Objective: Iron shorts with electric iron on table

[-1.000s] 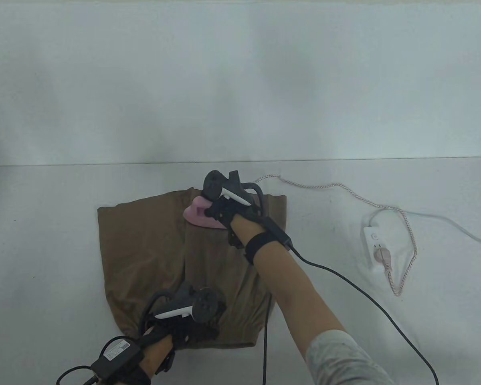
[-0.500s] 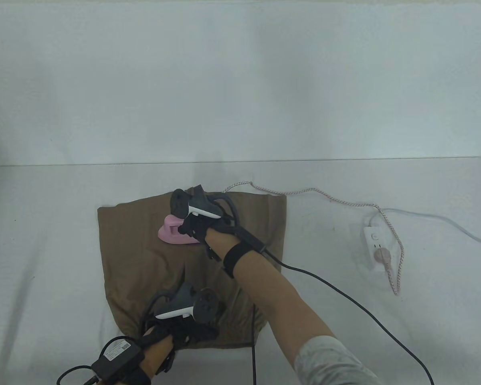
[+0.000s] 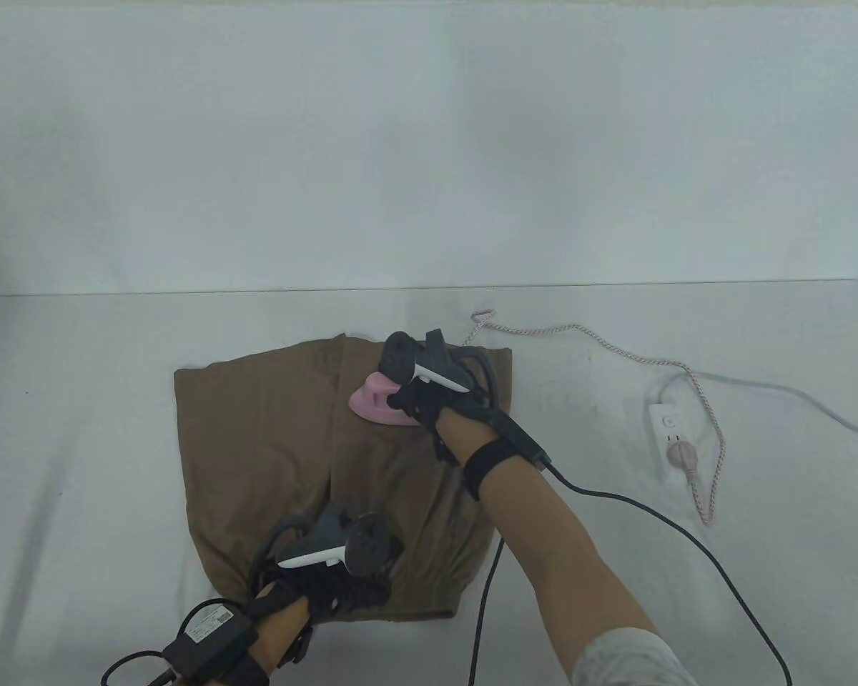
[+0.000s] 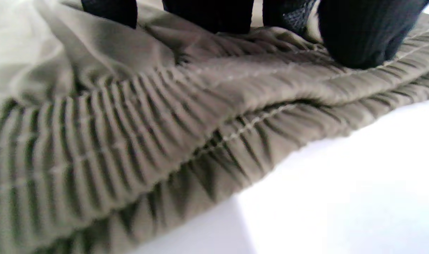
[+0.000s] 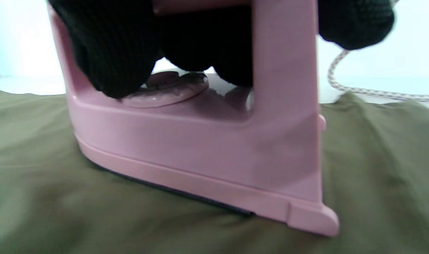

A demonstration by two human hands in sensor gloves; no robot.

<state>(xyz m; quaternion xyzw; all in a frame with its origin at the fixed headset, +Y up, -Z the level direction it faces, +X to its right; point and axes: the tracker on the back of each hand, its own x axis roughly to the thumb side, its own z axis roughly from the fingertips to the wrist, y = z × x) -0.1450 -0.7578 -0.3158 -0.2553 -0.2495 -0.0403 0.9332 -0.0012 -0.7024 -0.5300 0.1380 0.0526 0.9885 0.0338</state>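
Brown shorts (image 3: 257, 443) lie flat on the white table (image 3: 79, 400), waistband toward the near edge. A pink electric iron (image 3: 375, 406) rests sole-down on the far right part of the shorts. My right hand (image 3: 415, 396) grips its handle; in the right wrist view the gloved fingers (image 5: 112, 49) wrap the handle of the iron (image 5: 207, 141) on the cloth (image 5: 59, 197). My left hand (image 3: 329, 579) presses on the waistband near the front edge; the left wrist view shows the fingertips (image 4: 359, 38) on the gathered elastic waistband (image 4: 129, 141).
The iron's braided cord (image 3: 600, 343) runs right across the table to a white power strip (image 3: 668, 439) with the pink plug (image 3: 683, 457) in it. Black glove cables (image 3: 672, 536) trail off my right arm toward the near edge.
My right hand slid the iron left across the shorts, then back to the right, ending on the far right leg. The cord shifted with it. My left hand stayed on the waistband.
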